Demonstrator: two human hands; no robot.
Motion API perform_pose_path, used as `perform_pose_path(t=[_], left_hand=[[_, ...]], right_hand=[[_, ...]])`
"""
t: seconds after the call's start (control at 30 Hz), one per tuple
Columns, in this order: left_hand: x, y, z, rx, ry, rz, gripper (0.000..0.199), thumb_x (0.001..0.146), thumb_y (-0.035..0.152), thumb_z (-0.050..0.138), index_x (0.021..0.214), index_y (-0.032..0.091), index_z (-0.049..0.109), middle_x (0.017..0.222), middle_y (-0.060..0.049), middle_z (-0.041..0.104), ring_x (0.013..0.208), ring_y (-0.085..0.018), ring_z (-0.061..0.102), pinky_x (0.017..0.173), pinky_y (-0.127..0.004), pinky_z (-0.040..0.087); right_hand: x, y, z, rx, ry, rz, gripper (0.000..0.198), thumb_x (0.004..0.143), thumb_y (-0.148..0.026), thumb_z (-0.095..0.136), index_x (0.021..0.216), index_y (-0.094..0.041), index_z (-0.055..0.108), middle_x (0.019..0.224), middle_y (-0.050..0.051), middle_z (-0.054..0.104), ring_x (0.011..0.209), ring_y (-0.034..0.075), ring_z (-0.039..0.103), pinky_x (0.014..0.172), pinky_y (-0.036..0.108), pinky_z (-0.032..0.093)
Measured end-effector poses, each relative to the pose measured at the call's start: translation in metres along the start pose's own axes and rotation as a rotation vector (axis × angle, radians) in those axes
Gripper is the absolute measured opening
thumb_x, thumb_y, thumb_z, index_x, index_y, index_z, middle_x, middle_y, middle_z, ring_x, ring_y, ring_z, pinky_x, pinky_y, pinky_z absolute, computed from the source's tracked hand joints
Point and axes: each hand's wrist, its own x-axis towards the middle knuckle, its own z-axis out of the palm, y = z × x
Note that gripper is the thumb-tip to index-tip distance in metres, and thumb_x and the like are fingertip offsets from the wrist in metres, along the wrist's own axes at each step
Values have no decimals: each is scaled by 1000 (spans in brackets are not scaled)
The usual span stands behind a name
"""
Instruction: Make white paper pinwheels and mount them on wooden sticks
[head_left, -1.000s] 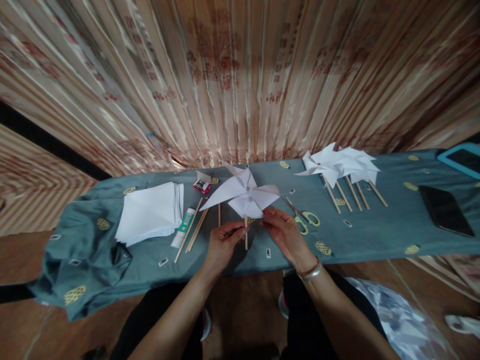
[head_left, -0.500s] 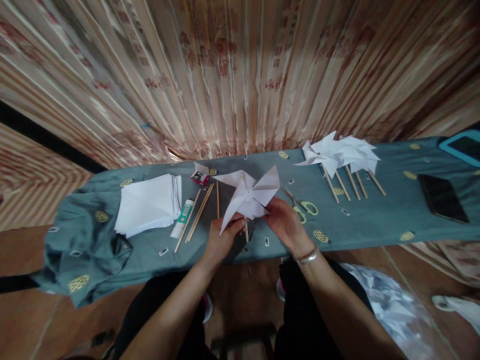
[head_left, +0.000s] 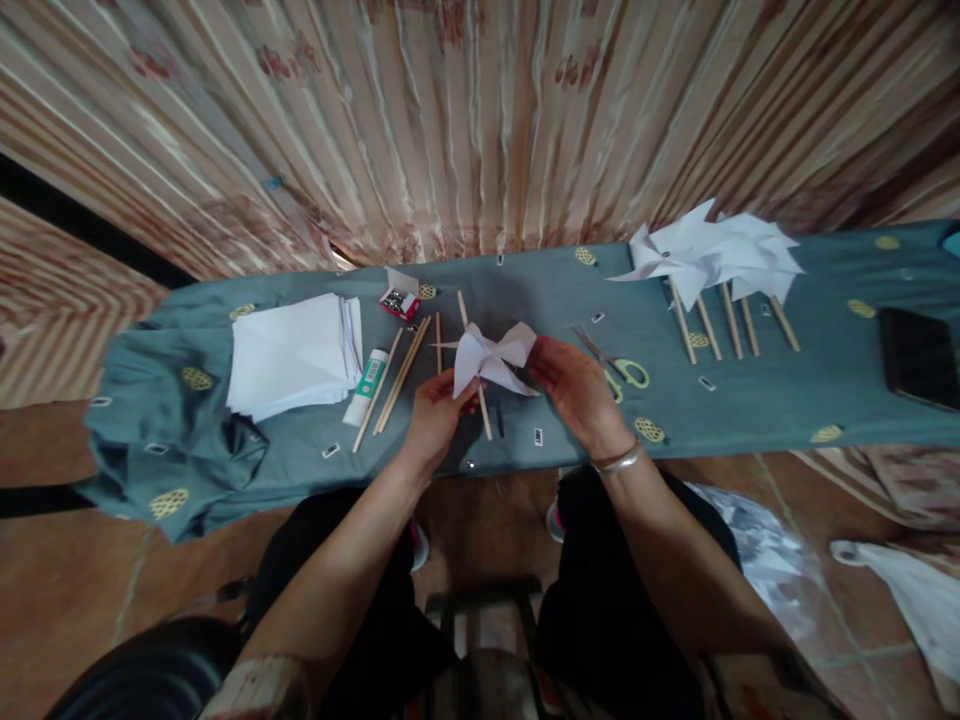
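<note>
A white paper pinwheel (head_left: pixel 491 360) on a thin wooden stick (head_left: pixel 484 415) is held over the table, tilted so that its blades show partly edge-on. My left hand (head_left: pixel 433 418) is closed on it from the left, near the stick, with some fingertips hidden behind the paper. At the right, my right hand (head_left: pixel 579 392) has its curled fingers at the tip of a blade. Scissors with yellow-green handles (head_left: pixel 632 373) lie just beyond my right hand. Several loose wooden sticks (head_left: pixel 403 375) and a glue stick (head_left: pixel 366 388) lie left of my left hand.
A stack of white paper (head_left: pixel 292 355) lies at the left on the green tablecloth (head_left: pixel 300 455). Behind the sticks stands a small open red box (head_left: pixel 399 300) of metal pieces. Several pinwheels (head_left: pixel 720 255) lie at the back right, with a dark phone (head_left: pixel 919 355) beyond. A curtain (head_left: pixel 450 130) hangs behind.
The pinwheel has tipped, so its blades look flatter and more of its stick shows above and below. Both hands stay at it. The camera view has shifted, moving the table up.
</note>
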Motion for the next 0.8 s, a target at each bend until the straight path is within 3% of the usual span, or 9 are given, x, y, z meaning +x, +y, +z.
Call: perform_pose_path(t=[0.2, 0.3, 0.47, 0.6, 0.8], left_hand=[[4, 2, -11, 23, 31, 6, 32, 55, 38, 82, 73, 14, 71, 60, 0, 65, 52, -8, 51, 51, -21, 38], [5, 1, -17, 6, 49, -21, 34, 54, 38, 82, 76, 14, 71, 60, 0, 65, 53, -10, 55, 52, -22, 40], [3, 0, -28, -56, 68, -40, 34, 52, 33, 82, 80, 15, 71, 68, -1, 69, 58, -12, 60, 57, -24, 46], [0, 2, -34, -54, 69, -12, 30, 55, 29, 80, 80, 15, 71, 70, -1, 69, 60, -11, 59, 56, -22, 46], [-3, 7, -41, -31, 83, 12, 32, 57, 31, 80, 84, 15, 72, 73, -1, 69, 65, -12, 60, 62, -25, 48]], right_hand=[[-20, -7, -4, -501, 81, -415, 18, 74, -27, 70, 92, -24, 70, 92, 1, 69, 85, 18, 61, 84, 34, 46], [-45, -6, 2, -773, -117, -490, 12, 82, -25, 63, 91, -25, 71, 85, 1, 69, 77, 18, 59, 81, 34, 45], [-76, 18, 10, -1110, -578, -590, 18, 89, -20, 53, 96, -22, 69, 91, 6, 69, 89, 22, 59, 85, 39, 46], [-83, 35, 10, -1278, -686, -680, 21, 89, -24, 57, 107, -18, 65, 105, 11, 66, 98, 26, 56, 87, 42, 48], [-85, 39, 14, -1444, -722, -817, 23, 94, -16, 45, 101, -16, 66, 101, 12, 66, 91, 25, 55, 79, 39, 50]])
